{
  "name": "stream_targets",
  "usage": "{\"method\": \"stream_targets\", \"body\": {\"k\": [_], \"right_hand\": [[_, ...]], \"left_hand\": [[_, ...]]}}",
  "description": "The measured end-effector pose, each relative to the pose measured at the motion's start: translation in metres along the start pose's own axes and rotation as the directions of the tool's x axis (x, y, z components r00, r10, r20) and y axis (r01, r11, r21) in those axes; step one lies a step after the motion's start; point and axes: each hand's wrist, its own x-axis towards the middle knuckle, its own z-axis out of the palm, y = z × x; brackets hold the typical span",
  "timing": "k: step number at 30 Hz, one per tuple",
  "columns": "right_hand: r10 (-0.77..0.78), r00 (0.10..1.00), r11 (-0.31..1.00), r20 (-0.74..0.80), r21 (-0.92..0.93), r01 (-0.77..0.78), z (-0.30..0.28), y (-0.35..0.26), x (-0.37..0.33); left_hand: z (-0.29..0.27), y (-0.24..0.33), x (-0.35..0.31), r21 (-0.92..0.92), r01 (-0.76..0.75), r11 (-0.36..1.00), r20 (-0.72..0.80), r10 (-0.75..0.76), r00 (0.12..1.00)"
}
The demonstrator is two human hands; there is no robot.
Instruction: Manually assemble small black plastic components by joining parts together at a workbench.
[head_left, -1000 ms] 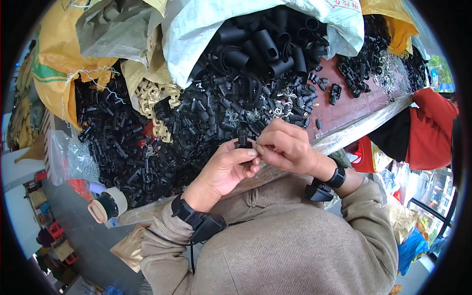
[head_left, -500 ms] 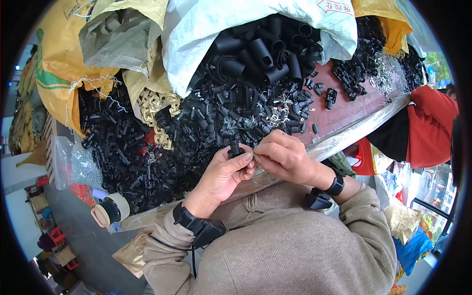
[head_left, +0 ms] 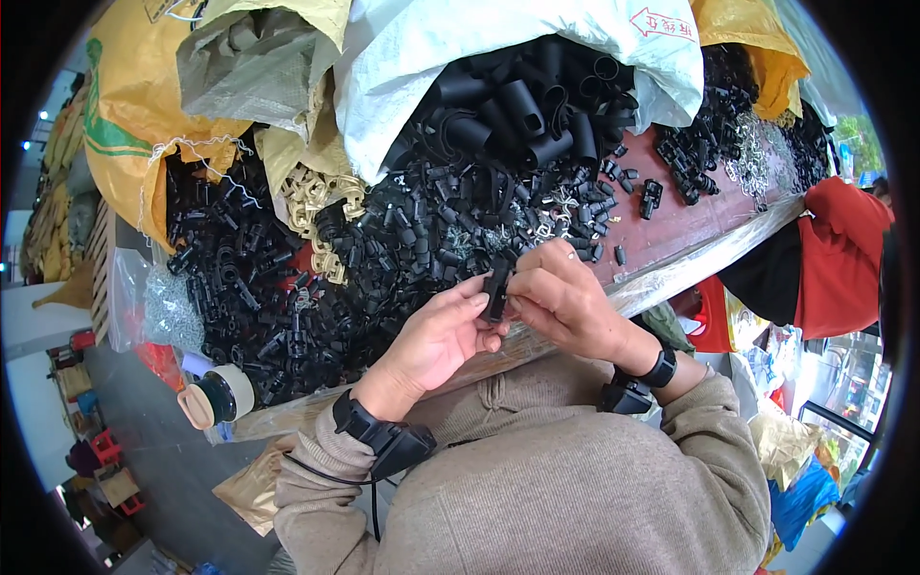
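A small black plastic part (head_left: pixel 496 289), long and narrow, is held nearly upright over the near edge of the table. My left hand (head_left: pixel 443 331) grips it between thumb and fingers from the left. Against its right side, my right hand (head_left: pixel 567 305) is closed in a pinch; whatever lies between those fingertips is hidden. Just beyond both hands spreads a heap of small black plastic parts (head_left: pixel 402 230), with silvery metal pieces (head_left: pixel 546 218) scattered among them.
A white sack (head_left: pixel 383 57) spills large black tubes (head_left: pixel 522 105) at the back. Cream-coloured parts (head_left: pixel 321 206) lie by a yellow sack (head_left: pixel 120 125). At the table's left corner stands a jar (head_left: pixel 222 395). Someone in a red and black garment (head_left: pixel 839 254) is at the right.
The black part has turned between my fingers and now shows a longer side. My right hand has shifted slightly up its side. The whole view has moved a little.
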Motion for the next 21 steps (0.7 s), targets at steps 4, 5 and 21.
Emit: {"method": "stream_targets", "body": {"k": [4, 5, 21], "right_hand": [[-0.054, 0.998, 0.994, 0.022, -0.093, 0.056, 0.002, -0.004, 0.000], [-0.075, 0.997, 0.991, 0.017, -0.112, 0.076, 0.002, -0.004, 0.000], [0.018, 0.989, 0.994, 0.146, -0.109, -0.002, 0.001, -0.011, 0.000]], "left_hand": [[-0.004, -0.006, -0.002, 0.209, -0.011, 0.978, -0.088, 0.030, 0.996], [-0.004, -0.007, -0.002, 0.206, -0.009, 0.978, -0.089, 0.027, 0.996], [0.003, -0.015, -0.002, 0.431, 0.016, 0.902, -0.105, 0.032, 0.994]]}}
